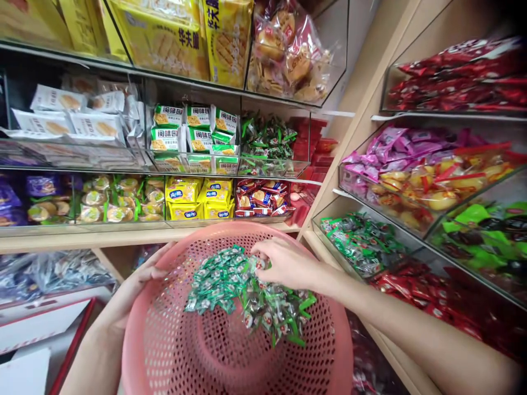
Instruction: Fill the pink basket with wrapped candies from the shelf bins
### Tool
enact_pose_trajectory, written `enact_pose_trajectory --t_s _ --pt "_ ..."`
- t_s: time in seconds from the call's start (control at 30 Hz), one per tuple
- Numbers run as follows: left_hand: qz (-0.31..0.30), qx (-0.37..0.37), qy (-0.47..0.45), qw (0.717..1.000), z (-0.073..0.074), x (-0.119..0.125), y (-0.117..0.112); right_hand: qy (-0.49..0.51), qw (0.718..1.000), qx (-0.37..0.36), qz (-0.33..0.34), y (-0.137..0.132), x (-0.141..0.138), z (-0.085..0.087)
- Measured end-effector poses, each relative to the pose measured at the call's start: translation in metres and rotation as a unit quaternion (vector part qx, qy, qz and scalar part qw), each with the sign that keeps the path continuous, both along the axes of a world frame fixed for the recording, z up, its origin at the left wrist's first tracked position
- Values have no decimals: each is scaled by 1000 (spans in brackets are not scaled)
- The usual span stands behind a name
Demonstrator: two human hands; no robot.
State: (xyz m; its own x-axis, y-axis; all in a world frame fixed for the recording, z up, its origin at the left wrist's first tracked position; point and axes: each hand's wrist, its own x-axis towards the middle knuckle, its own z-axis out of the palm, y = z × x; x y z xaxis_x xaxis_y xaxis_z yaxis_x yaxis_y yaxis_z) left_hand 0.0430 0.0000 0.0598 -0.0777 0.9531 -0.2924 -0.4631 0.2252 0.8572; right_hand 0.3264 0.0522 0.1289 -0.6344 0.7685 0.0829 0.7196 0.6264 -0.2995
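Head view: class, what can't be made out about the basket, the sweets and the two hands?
Head view throughout.
Pink basket: near side cut off by bottom edge.
Right hand: fingertips buried in green-wrapped sweets; grip unclear.
Left hand: fingers hidden behind basket rim.
Print on the sweets: too small to read.

Two bare hands [284, 264], bare forearms [411, 329]

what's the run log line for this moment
left hand: grips basket rim | right hand: pinches candies | candies: piled in basket
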Motion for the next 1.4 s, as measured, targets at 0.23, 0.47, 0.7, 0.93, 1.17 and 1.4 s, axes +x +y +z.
enact_pose_trajectory --t_s 0.23,0.47,0.7,0.93,1.17,1.4 --pt "-43 -2 -4 999 2 -10 1 -35 998 51 -21 12 34 -5" --pt "-18 -3 18 1000 3 -3 -1 -33 997 63 -39 58 67 -19" --pt "10 -44 0 999 7 2 -10 -174 978 96 58 62 32 -32" --pt "29 -57 -6 998 11 4 -13 -261 963 29 63 58 27 -15" --pt "59 -45 42 996 6 -2 -5 -259 955 119 85 68 10 -30" --pt "71 -37 54 995 5 -3 -3 -344 934 81 62 76 -29 -63"
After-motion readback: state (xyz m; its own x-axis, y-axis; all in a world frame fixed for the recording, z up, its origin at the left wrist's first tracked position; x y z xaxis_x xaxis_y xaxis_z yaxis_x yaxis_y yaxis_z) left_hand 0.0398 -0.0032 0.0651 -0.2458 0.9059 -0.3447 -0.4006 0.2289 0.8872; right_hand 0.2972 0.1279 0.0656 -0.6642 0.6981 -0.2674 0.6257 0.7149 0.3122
